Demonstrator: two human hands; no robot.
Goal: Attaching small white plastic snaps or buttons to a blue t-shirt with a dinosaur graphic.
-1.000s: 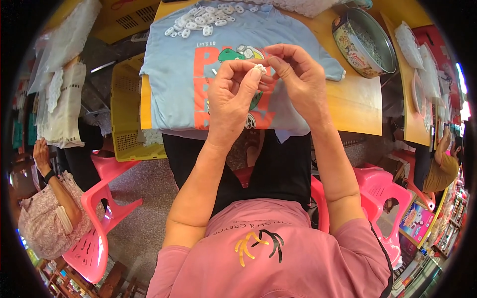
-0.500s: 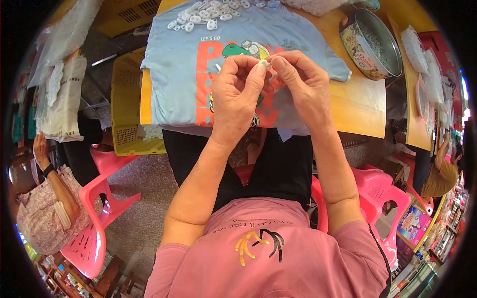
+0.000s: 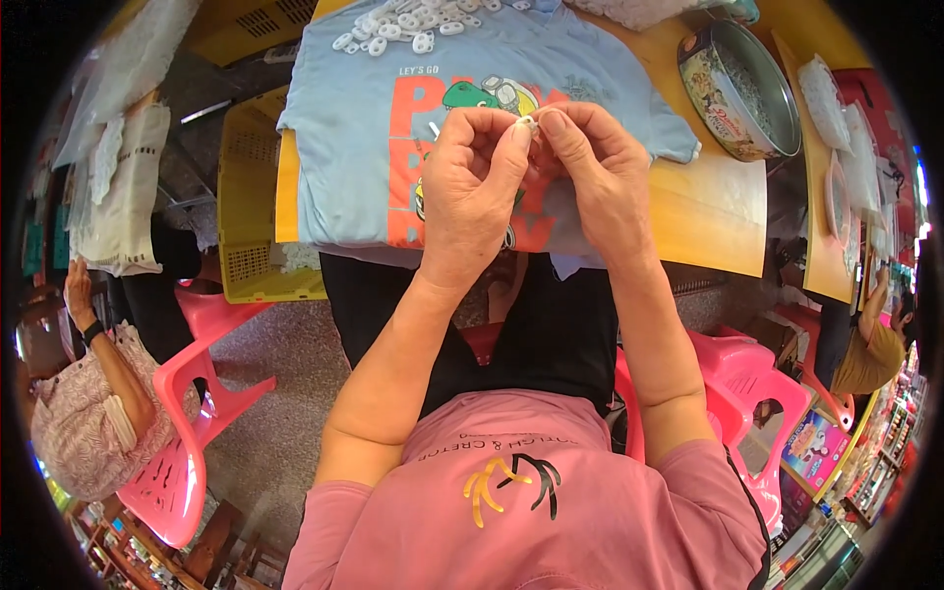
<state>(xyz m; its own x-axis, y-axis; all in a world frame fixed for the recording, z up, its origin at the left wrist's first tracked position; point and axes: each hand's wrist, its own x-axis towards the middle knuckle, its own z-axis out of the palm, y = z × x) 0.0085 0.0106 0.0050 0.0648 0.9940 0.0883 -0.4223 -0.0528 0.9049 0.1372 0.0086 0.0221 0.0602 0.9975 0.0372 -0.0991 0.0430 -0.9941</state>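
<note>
My left hand [image 3: 474,187] and my right hand [image 3: 602,167] meet above a light blue T-shirt [image 3: 344,128] spread over the table. Between the left thumb and fingers is a small white plastic piece [image 3: 527,122], mostly covered by the fingertips. The right thumb and forefinger pinch at its right side; whatever they hold there is too small to make out. At the far end of the shirt lies a heap of white plastic pieces [image 3: 423,41], oval with two holes. A short white piece [image 3: 434,128] rests on the shirt beside my left hand.
A round tin [image 3: 728,123] of small metal-looking parts stands on the yellow table [image 3: 713,211] at right. At left are a yellow crate [image 3: 246,275] and a pink chair [image 3: 177,472] with a seated person [image 3: 88,423]. Another person [image 3: 870,349] sits at far right.
Both hands stay together at almost the same spot, with the fingertips shifted very slightly around the white piece. The whole view has moved a little.
</note>
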